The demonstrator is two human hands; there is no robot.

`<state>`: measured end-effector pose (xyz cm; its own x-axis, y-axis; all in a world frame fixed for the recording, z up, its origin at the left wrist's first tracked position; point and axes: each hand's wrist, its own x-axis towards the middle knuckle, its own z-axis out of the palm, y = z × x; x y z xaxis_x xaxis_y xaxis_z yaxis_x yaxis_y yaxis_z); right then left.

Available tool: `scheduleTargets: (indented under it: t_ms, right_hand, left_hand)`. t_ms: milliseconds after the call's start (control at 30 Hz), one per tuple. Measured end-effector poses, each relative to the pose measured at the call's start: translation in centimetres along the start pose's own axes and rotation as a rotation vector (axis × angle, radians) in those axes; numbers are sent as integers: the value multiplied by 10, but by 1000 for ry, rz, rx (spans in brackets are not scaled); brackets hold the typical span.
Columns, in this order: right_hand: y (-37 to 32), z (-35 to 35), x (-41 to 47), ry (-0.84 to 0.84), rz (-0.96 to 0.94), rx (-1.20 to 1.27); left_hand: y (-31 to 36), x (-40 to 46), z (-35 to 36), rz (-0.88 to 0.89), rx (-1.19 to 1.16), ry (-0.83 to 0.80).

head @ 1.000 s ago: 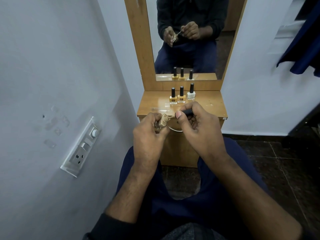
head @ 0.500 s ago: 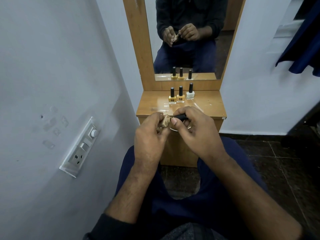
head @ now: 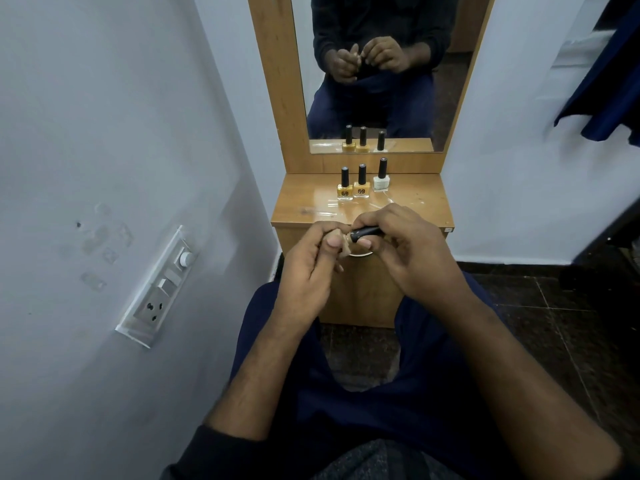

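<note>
Holding the small beige bottle [head: 344, 241] in my left hand [head: 304, 271], fingers curled round it, just before the front edge of the wooden shelf [head: 301, 211]. My right hand [head: 412, 258] pinches its black cap [head: 366, 232], thumb and fingers closed on it, cap meeting bottle.

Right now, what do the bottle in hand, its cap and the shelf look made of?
The bottle, mostly hidden, looks beige: perhaps clear glass over polish. The cap seems glossy black plastic, with a light streak. The shelf is wood-look board, perhaps laminate, shiny with glare patches.
</note>
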<state>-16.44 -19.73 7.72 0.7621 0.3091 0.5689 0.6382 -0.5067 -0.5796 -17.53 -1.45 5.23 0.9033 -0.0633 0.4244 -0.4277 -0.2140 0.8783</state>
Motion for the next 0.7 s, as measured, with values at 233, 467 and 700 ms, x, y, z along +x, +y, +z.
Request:
scheduleTargets:
  t_ms: [233, 467, 700]
  right_hand:
    - [0, 12, -4, -55, -48, -167]
    - [-12, 15, -4, -41, 177, -80]
    - [-18, 17, 1, -280, 753, 361]
  left_hand:
    - [10, 1, 5, -109, -67, 136]
    - [6, 2, 3, -47, 23, 76]
    - [2, 0, -4, 47, 155, -48]
